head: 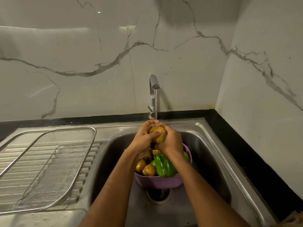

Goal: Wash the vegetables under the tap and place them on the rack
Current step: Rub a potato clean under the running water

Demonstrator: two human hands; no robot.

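A brown potato (158, 134) sits between both my hands under the running stream from the steel tap (154, 84). My left hand (144, 138) grips it from the left with the thumb across its front. My right hand (172, 141) wraps it from the right. Below my hands a purple basket (159, 181) stands in the sink (218, 161), holding more potatoes (149, 170) and a green bell pepper (164, 166). The wire mesh rack (49, 166) lies on the drainboard to the left, with nothing on it.
The sink drain (158, 195) shows just in front of the basket. A black counter edge (246, 154) runs along the right and back of the sink. Marble-patterned wall tiles close off the back and the right side.
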